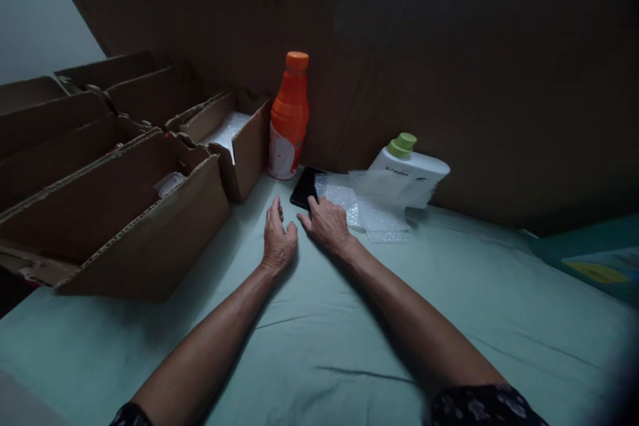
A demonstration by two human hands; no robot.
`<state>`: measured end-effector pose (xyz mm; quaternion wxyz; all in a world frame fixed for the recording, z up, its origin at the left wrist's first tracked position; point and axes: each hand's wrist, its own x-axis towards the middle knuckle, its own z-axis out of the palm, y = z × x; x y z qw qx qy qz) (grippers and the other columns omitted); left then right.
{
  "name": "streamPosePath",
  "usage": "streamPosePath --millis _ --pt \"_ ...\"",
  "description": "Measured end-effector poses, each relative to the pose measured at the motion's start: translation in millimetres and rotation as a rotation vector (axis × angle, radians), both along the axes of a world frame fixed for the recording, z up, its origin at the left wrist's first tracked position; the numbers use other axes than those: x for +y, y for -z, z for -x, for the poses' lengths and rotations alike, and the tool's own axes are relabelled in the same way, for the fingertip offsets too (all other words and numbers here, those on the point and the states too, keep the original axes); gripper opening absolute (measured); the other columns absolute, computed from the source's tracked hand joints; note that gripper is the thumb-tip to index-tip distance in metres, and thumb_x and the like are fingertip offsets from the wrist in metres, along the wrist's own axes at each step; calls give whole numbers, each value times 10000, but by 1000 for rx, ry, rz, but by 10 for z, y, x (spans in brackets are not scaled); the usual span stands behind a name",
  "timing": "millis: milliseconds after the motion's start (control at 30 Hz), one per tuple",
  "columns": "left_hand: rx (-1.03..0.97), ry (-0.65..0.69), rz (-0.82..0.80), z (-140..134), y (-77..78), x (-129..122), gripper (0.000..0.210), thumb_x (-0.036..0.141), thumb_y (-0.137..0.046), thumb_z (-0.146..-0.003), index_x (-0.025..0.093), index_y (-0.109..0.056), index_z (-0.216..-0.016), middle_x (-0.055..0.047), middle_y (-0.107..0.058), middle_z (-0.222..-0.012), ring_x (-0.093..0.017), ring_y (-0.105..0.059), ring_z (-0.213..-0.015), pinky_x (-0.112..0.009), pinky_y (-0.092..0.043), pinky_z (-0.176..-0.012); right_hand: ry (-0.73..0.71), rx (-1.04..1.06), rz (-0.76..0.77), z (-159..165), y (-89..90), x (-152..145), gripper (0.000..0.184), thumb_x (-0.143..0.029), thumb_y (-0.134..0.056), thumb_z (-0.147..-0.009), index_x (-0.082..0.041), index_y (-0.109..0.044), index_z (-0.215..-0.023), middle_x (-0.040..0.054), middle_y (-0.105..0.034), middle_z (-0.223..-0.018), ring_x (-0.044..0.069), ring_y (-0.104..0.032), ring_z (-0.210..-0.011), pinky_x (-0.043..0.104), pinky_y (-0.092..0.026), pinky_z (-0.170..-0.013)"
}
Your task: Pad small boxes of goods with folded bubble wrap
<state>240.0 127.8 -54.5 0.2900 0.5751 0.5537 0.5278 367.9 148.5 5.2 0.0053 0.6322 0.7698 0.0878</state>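
Black phone (303,189), right hand (328,221) palm-down, loosely spread at its edge, left hand (278,236) edgewise, loosely uncurled

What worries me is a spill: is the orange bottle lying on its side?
No, the orange bottle stands upright with its orange cap on top.

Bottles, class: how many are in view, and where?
2. The orange bottle is upright beside a box; the white bottle is farther right, partly behind bubble wrap. More could be hidden in the boxes.
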Motion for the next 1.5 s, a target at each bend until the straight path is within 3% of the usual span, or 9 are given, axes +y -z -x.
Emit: streamPosePath --millis 367,667,833,967,1067,1167,1300,1400,1500 --pt "-163 3 41 -28 -69 -3 670 54 -551 -736 158 -533 -1397 -164 -595 -1359 -319 -536 -1351 -505 -418 -1184 -335 -160 48 -85 -211 331 310 -90 -416 -982 -57 -699 -1102 220 -708 -1021 301 -607 -952 392 -368 -812" --pt "-501 23 194 17 -209 0 519 44 -593 -708 176 -650 -1206 -120 -630 -1281 -280 -567 -1273 -447 -383 -1192 -247 -150 -90 -13 -390 485 387 -33 -358 -953 -28 -735 -1041 248 -723 -966 325 -562 -928 448 -307 -868" --pt "-855 70 402 67 -291 36 234 279 -611 -886 165 -641 -1088 -121 -699 -1093 -237 -674 -1086 -403 -516 -1025 -245 -68 -184 36 -495 15 325 -139 -411 -997 -110 -735 -1004 181 -734 -958 299 -551 -953 436 -282 -905" --pt "-1105 221 612 101 -365 -107 436 515 -456 -992 128 -651 -1035 -130 -726 -889 -250 -731 -818 -417 -602 -798 -304 7 -218 69 -401 -670 263 -194 -455 -1022 -162 -715 -1041 116 -746 -1032 261 -565 -1003 406 -276 -958" --pt "-1208 321 713 124 -416 -311 516 524 -396 -1017 99 -687 -1036 -137 -744 -850 -260 -735 -784 -410 -609 -790 -409 160 -218 -1 -224 -1114 222 -240 -516 -1013 -198 -705 -1122 91 -753 -1142 252 -590 -1069 415 -291 -1015" --pt "-1258 407 766 146 -475 -477 629 549 -309 -1039 59 -698 -1109 -166 -761 -885 -277 -748 -835 -431 -602 -852 -389 550 -206 -141 -64 -1351 308 -386 -632 -944 -197 -695 -1180 125 -718 -1273 294 -599 -1162 473 -333 -1062" --pt "-1273 480 795 178 -539 -555 710 584 -226 -1050 62 -694 -1171 -163 -779 -930 -278 -762 -854 -474 -594 -905 -96 1099 -78 -238 49 -1303 389 -419 -510 -977 -173 -661 -1237 127 -739 -1168 242 -685 -957 414 -507 -892" --pt "-1267 482 815 212 -536 -553 735 593 -214 -1053 56 -709 -1137 -153 -784 -904 -263 -765 -818 -471 -594 -918 -72 1204 -1 -174 106 -1159 433 -421 -419 -1009 -169 -640 -1284 76 -750 -995 177 -663 -728 329 -541 -720" --pt "-1267 451 806 251 -502 -531 686 577 -261 -1059 75 -726 -1111 -127 -791 -893 -241 -766 -820 -425 -589 -941 -72 1269 30 -76 164 -1080 433 -426 -475 -988 -180 -662 -1292 49 -722 -957 159 -624 -719 308 -525 -731"
